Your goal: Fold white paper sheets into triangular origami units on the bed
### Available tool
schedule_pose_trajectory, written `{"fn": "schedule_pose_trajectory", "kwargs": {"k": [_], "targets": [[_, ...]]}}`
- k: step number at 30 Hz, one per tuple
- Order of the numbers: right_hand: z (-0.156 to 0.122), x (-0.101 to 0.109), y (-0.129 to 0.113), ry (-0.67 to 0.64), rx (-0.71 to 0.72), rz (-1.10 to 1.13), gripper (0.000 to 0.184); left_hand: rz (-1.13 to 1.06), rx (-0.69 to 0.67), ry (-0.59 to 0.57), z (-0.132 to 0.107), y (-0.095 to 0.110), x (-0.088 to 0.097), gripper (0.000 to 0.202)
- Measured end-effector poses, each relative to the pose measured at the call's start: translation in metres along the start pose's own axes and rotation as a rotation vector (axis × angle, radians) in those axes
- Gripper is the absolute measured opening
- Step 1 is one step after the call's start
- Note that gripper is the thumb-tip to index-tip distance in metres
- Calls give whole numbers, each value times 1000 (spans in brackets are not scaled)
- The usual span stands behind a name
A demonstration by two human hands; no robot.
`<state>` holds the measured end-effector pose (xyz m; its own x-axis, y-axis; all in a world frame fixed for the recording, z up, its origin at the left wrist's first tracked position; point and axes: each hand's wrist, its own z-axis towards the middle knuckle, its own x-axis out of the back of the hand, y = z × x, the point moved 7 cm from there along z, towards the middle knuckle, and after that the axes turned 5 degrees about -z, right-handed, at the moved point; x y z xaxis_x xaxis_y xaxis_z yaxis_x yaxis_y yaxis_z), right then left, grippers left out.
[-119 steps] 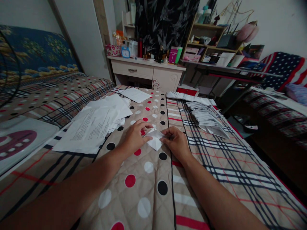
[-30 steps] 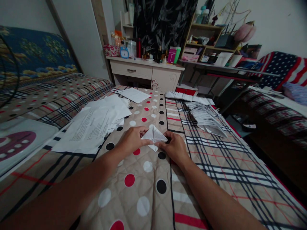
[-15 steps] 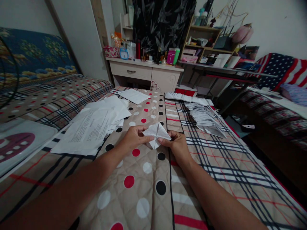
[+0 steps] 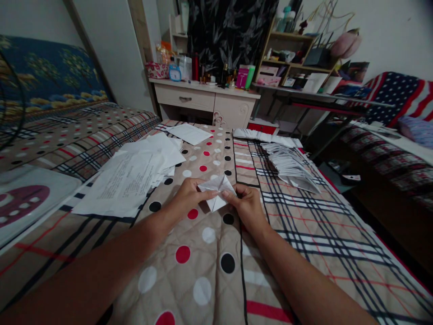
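Observation:
A small folded white paper (image 4: 216,193) with creased flaps is held just above the quilted bedcover (image 4: 209,257). My left hand (image 4: 187,197) pinches its left edge with thumb and fingers closed. My right hand (image 4: 246,205) pinches its right side, fingers curled under the fold. Both forearms reach in from the bottom of the view.
A loose heap of white printed sheets (image 4: 135,174) lies to the left, one sheet (image 4: 189,133) farther back. A row of folded paper pieces (image 4: 287,164) fans along the right side near the bed edge. A white dresser (image 4: 206,103), shelves (image 4: 291,58) and desk stand beyond.
The paper lay flat on the cover under my fingers earlier; both hands have since lifted it slightly and its flaps have opened upward, then drawn closer together.

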<state>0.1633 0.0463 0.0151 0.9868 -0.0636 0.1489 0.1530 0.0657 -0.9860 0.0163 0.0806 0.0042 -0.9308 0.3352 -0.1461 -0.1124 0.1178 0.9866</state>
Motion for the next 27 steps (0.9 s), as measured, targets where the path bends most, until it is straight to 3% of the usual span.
{"fn": "schedule_pose_trajectory", "kwargs": {"k": [4,11,16,22,24,27], "targets": [[3,0,0,-28,-9,8,24,6,22,36,2,-3,3,27],[7,-2,0,-112,-3,28,19,4,16,79,4,-6,7,48],[10,1,4,-57,-19,148,30,24,41,83,3,-8,7,65],[9,3,5,-18,-29,124,31,50,82,122,2,-8,8,80],[9,7,4,19,-28,117,31,68,33,155,1,-3,12,80],[10,15,4,92,-26,114,31,131,-162,298,-4,13,27,68]]}}
